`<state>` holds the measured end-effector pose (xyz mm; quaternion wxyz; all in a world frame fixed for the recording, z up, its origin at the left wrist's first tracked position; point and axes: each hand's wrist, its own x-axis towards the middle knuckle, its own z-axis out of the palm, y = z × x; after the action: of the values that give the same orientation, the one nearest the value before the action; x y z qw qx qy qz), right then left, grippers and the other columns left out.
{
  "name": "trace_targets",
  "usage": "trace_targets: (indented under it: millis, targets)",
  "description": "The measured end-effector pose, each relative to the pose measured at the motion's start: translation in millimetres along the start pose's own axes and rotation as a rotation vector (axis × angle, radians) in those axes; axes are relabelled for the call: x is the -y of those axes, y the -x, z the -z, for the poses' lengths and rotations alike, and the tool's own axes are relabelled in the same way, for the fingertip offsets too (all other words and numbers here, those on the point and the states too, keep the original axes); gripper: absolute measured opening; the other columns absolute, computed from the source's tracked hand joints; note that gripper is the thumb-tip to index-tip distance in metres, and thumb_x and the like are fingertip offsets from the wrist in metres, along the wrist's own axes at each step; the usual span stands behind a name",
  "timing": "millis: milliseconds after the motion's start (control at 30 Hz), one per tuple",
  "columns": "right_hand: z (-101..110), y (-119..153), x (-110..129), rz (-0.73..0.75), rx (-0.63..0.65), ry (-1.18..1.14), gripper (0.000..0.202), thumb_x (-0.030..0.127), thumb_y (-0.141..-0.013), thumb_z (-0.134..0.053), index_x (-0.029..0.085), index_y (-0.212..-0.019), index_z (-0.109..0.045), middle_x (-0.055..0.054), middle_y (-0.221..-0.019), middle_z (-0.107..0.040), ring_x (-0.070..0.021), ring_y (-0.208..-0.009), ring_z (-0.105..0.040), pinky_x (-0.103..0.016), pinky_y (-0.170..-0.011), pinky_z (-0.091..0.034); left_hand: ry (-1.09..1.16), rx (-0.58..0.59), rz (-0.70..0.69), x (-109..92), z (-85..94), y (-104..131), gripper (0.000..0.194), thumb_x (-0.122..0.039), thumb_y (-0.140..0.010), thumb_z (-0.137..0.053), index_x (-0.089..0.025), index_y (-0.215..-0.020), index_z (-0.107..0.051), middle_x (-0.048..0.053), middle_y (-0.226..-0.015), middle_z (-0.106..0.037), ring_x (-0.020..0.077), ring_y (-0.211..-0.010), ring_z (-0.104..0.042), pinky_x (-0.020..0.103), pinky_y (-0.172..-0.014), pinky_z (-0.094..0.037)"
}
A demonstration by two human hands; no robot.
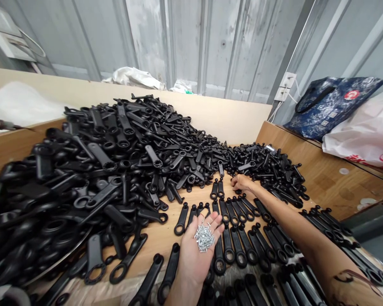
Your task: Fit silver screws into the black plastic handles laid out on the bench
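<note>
My left hand (196, 255) is palm up in the lower middle, cupping a heap of small silver screws (205, 238). Farther off, my right hand (241, 182) is closed, fingers bent down near the table at the foot of the smaller pile. Dark plastic shows just under its fingers, but what they grip is hidden. Between and around both hands lie rows of black plastic crank-like arms (237, 245), each with a ring at one end and a small knob at the other. Two more arms (217, 188) stand apart in a pair just left of my right hand.
A large heap of loose black arms (124, 144) covers the left and back. A smaller heap (271, 170) lies at the right against a wooden side board (293, 153). Beyond that board sit a blue bag (332, 106) and a white plastic bag (367, 131).
</note>
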<state>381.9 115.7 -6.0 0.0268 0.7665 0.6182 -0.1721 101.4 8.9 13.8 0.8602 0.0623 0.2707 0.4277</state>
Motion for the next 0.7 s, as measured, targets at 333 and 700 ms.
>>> trace_targets:
  millis: [333,700]
  targets:
    - [1,-3,17,0.169,-0.114,-0.191,0.014,0.021,-0.077,-0.057,0.011,-0.085,-0.061,0.0,-0.076,-0.061,-0.011,-0.068,-0.057,-0.024,-0.062,-0.046,-0.045,-0.004,-0.015,-1,-0.7,0,0.024,-0.028,-0.081,-0.042,-0.01,-0.097,-0.047,0.021,-0.107,-0.057,0.0302,-0.101,-0.054,0.044,-0.083,-0.048]
    - [57,76,-80,-0.068,-0.231,0.094,0.026,0.011,-0.06,-0.054,0.022,-0.078,-0.069,0.001,-0.078,-0.066,-0.0159,-0.075,-0.058,-0.02,-0.059,-0.037,-0.092,-0.046,-0.03,0,-4.1,2,0.026,-0.027,-0.082,-0.04,-0.01,-0.1,-0.047,0.022,-0.109,-0.056,0.0291,-0.1,-0.055,0.044,-0.081,-0.049]
